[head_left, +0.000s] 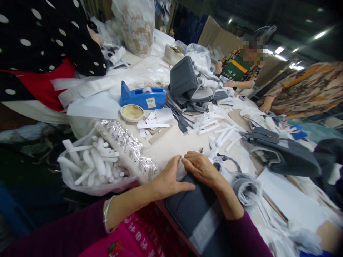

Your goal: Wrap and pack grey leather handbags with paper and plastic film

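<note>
A dark grey-blue bag (195, 207) lies at the table's front edge, in front of my body, with a translucent strip (206, 225) across it. My left hand (171, 180) is at the bag's upper end. Its thumb is stretched over the bag's face and its fingers point away, spread from the thumb. Close beside it, my right hand (200, 167) rests over the bag's top edge with fingers curled in. What those fingers hold, if anything, is hidden. Whitish material shows between the two hands.
Left of my hands are a clear bag of white foam sticks (99, 160) and a printed plastic roll (131, 150). Beyond stand a blue tape dispenser (144, 97), a round dish (132, 112) and stacked grey bags (183, 78). Another grey bag (284, 151) lies right. Several people work around the table.
</note>
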Demonstrator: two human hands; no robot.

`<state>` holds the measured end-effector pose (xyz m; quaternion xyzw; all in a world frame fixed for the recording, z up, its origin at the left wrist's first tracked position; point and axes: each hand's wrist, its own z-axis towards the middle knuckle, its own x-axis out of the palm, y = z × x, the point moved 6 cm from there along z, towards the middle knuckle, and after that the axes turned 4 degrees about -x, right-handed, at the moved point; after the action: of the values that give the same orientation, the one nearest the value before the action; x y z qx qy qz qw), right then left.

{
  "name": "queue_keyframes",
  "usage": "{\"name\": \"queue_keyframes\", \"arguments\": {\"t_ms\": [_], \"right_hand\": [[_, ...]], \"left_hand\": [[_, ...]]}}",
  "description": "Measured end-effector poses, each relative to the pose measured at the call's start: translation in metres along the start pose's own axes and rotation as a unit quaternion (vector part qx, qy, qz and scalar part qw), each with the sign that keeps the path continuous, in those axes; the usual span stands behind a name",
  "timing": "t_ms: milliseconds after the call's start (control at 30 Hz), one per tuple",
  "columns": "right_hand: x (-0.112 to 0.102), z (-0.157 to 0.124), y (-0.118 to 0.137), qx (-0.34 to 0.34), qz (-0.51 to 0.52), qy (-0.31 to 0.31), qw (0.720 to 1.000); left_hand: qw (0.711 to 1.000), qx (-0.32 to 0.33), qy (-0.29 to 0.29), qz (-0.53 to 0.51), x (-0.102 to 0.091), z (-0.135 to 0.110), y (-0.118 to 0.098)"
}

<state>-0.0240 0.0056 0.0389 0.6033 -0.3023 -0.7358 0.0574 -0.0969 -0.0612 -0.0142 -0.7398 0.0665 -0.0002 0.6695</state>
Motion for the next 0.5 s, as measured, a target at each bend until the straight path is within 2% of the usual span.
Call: {"name": "queue_keyframes", "arguments": {"t_ms": [100,200,267,300,367,400,433,500], "right_hand": [[0.002,-0.001,0.000,-0.010,-0.010,0.000,1.000],[0.008,0.003,0.000,-0.031,-0.019,0.011,0.999],[0.000,0.006,0.000,-0.042,-0.003,-0.021,0.999],[-0.012,0.005,-0.001,-0.040,0.008,-0.069,0.997],[-0.052,-0.009,-0.006,-0.008,0.013,-0.237,0.971],[-0.076,-0.027,-0.009,0.024,0.003,-0.340,0.940],[-0.099,-0.052,-0.012,0.063,-0.014,-0.436,0.898],[-0.126,-0.118,-0.016,0.155,-0.041,-0.572,0.804]], "left_hand": [[0.997,0.022,0.060,-0.044,0.013,0.011,-0.002],[0.999,0.020,0.026,-0.026,0.015,0.012,0.002],[1.000,0.028,0.008,-0.005,0.015,0.009,0.003],[1.000,0.029,0.006,0.006,0.015,0.008,0.004],[0.999,0.023,0.009,0.027,0.014,0.007,0.006],[0.999,0.018,0.013,0.035,0.014,0.007,0.007],[0.999,0.013,0.019,0.042,0.014,0.008,0.008],[0.998,0.006,0.029,0.050,0.015,0.009,0.008]]}}
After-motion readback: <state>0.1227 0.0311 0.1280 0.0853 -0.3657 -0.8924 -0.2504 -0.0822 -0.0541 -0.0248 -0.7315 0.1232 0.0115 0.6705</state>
